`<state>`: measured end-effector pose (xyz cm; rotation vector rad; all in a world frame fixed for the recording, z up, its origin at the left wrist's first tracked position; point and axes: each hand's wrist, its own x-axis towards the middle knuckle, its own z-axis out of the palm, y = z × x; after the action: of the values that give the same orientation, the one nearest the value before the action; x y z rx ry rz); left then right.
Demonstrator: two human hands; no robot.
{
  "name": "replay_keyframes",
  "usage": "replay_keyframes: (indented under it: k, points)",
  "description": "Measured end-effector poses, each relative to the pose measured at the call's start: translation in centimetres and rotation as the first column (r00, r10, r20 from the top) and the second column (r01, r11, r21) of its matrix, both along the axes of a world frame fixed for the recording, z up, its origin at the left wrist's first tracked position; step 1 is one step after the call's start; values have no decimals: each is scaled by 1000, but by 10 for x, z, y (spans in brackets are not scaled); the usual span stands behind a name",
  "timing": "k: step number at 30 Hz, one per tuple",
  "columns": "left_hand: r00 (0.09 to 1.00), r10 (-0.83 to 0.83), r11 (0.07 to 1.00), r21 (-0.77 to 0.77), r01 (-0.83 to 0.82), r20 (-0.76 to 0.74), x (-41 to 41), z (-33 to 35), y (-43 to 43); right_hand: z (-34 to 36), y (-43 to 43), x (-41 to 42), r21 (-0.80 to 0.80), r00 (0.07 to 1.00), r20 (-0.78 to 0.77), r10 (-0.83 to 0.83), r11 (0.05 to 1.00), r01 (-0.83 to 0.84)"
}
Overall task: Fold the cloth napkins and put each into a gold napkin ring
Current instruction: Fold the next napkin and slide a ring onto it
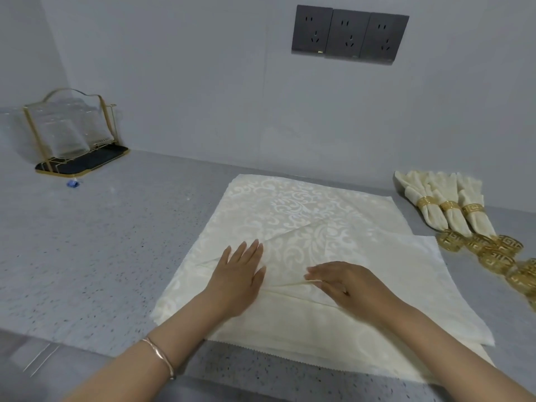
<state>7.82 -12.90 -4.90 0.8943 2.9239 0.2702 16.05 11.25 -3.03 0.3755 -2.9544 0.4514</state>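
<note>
Bare forearms, thin rose-gold bracelet [161, 355]

Napkin stack [304, 216] centre on counter [87, 242]; ringed napkins [448, 206] right, loose rings [493, 252] before them; rack [72, 134] far left.

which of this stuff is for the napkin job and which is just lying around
Job: cream napkin, pressed by the left hand, pinched by the right hand; three ringed napkins; loose gold napkin rings.
Lying about: gold-framed glass rack; small blue object; wall sockets.
</note>
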Motion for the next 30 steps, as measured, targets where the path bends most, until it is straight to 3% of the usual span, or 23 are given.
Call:
replay_keyframes:
  k: [3, 9, 14, 17, 20, 25, 30]
  points:
    - [999, -1, 1000, -19, 1, 44, -1, 2, 1, -1, -3, 4, 29, 1000, 19, 1, 1000, -1]
    - [976, 17, 1000, 15, -21, 216, -23, 14, 22, 1, -9, 7, -105, 995, 40, -87, 990, 91]
    - [987, 54, 987, 144, -76, 149, -31, 8, 50, 6, -15, -3, -148, 992, 38, -121, 981, 125]
    - [997, 82, 992, 95, -82, 5, -27, -3, 53, 14, -18, -19, -181, 987, 10, -159, 971, 158]
    - [996, 80, 996, 49, -78, -44, -27, -8, 54, 11, -23, -47, -178, 993, -49, -109, 979, 99]
    - [995, 77, 997, 12, -76, -60, -30, -9, 55, -13, -31, -87, -4, 984, 160, -81, 997, 83]
    - [993, 84, 996, 14, -83, -78, -30, -11, 56, -22, -15, -97, 70, 967, 203, -152, 988, 140]
